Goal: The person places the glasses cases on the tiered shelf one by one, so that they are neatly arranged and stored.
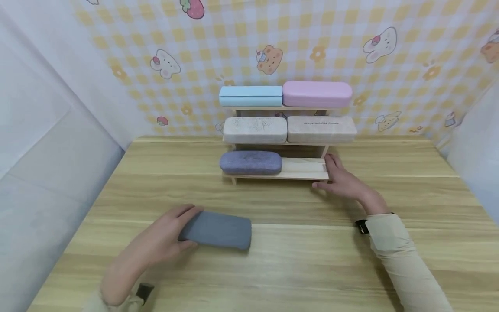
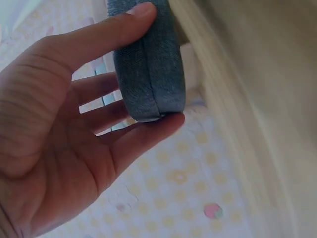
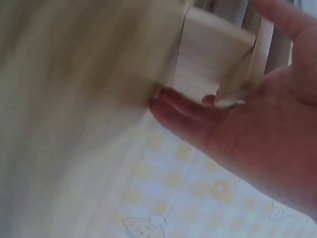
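Note:
A dark grey fabric-covered glasses case [image 1: 220,229] is gripped at its left end by my left hand [image 1: 165,236], low over the table. In the left wrist view, the thumb presses one face of the case [image 2: 148,64] and the fingers lie around the other side. My right hand [image 1: 343,182] holds the right end of a three-tier wooden display rack [image 1: 306,169], thumb in front and fingers behind. A purple-grey glasses case [image 1: 251,163] lies on the left of the bottom tier; bare wood shows on its right.
Above, the middle tier bears a whitish patterned case [image 1: 255,130] and a beige lettered case [image 1: 321,129]. A light blue case [image 1: 251,96] and a pink case [image 1: 317,94] sit on top. Behind the rack hangs a yellow checked cloth [image 1: 218,52]. The table [image 1: 304,268] has wood grain.

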`<state>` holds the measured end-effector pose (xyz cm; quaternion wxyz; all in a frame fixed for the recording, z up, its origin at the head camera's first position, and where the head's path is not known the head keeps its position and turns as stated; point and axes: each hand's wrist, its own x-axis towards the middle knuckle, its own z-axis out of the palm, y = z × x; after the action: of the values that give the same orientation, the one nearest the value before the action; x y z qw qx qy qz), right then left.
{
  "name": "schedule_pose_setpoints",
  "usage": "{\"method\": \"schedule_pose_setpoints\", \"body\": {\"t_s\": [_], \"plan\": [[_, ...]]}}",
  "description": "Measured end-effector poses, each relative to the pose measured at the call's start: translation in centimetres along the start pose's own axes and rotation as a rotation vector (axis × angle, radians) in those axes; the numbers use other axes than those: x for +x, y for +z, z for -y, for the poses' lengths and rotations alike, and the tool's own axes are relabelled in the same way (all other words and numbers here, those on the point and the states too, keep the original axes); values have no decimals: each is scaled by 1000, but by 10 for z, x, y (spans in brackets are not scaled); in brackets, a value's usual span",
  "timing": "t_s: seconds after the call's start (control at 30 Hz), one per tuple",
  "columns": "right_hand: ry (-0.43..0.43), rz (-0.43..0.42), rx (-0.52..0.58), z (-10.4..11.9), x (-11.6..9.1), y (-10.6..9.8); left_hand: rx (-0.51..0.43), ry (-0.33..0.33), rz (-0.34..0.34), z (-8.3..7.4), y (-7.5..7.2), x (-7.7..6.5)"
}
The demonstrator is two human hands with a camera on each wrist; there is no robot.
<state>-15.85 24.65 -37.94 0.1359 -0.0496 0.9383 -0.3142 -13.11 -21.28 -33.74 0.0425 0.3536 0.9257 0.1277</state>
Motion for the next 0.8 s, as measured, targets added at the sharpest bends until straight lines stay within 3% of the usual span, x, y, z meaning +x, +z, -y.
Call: {"method": "schedule_pose_setpoints", "body": {"t_s": [0.3, 0.57, 0.7, 0.8], "plan": [[-6, 29, 95, -9, -16, -30, 23, 89, -45, -28, -11, 44], [57, 31, 98, -27, -31, -52, 8, 175, -12, -63, -14, 99], [90, 26, 85, -35, -37, -61, -17, 224, -40, -77, -10, 130], [103, 28, 78, -41, -41, -66, -47, 224, -54, -88, -4, 153]]}}
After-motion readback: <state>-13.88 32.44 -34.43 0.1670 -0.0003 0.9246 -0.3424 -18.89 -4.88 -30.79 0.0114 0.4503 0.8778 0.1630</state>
